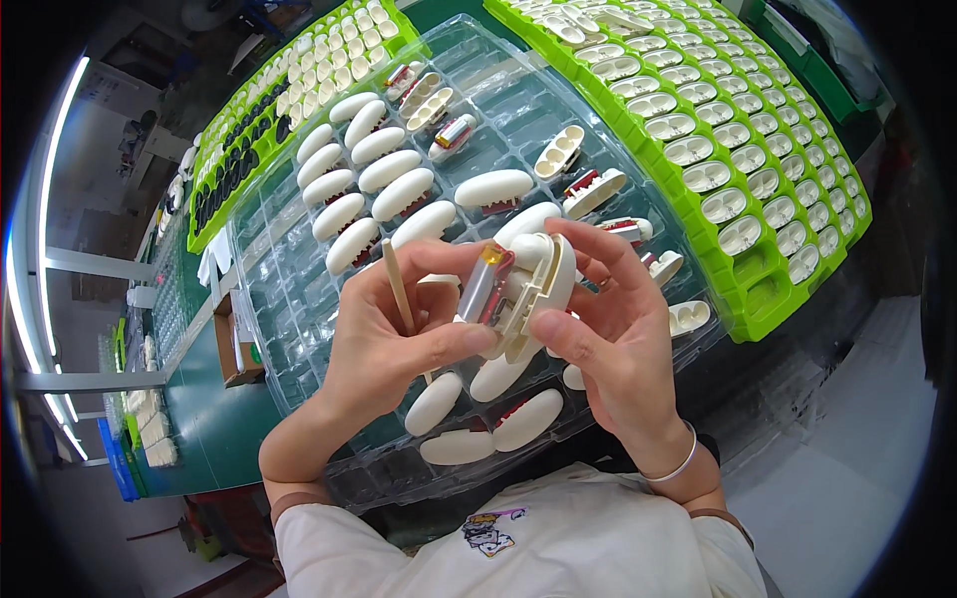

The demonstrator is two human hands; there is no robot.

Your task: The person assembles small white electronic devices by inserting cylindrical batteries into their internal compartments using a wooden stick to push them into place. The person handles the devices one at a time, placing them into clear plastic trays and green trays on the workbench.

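- Far to my left, a bright green plastic tray (pixel 221 189) with rows of small white and dark parts lies on the dark green tabletop (pixel 214 419).
- Next comes the big clear plastic blister tray (pixel 289 299) in front of me; closed white oval plastic shells (pixel 384 169) lie in rows in its pockets, and a few open ones with red insides sit further back.
- My left hand (pixel 384 344) is raised over that clear tray. A thin pale wooden stick (pixel 399 287) is tucked upright between its fingers, and its thumb and fingertips are clamped on the left side of the small silver inner part with an amber tip (pixel 485 284).
- That inner part sits pressed against the open white oval plastic case (pixel 538 284), which is up in the air right between both hands, above the tray's middle.
- My right hand (pixel 618 334) is closed around the case's right side, thumb on its lower edge, fingers curled over the top. A thin bracelet (pixel 678 466) is on that wrist.
- Under both hands, more closed white shells lie in the near pockets.
- To my right, a long bright green plastic tray (pixel 718 249) holds rows of open white half-shells (pixel 698 149).
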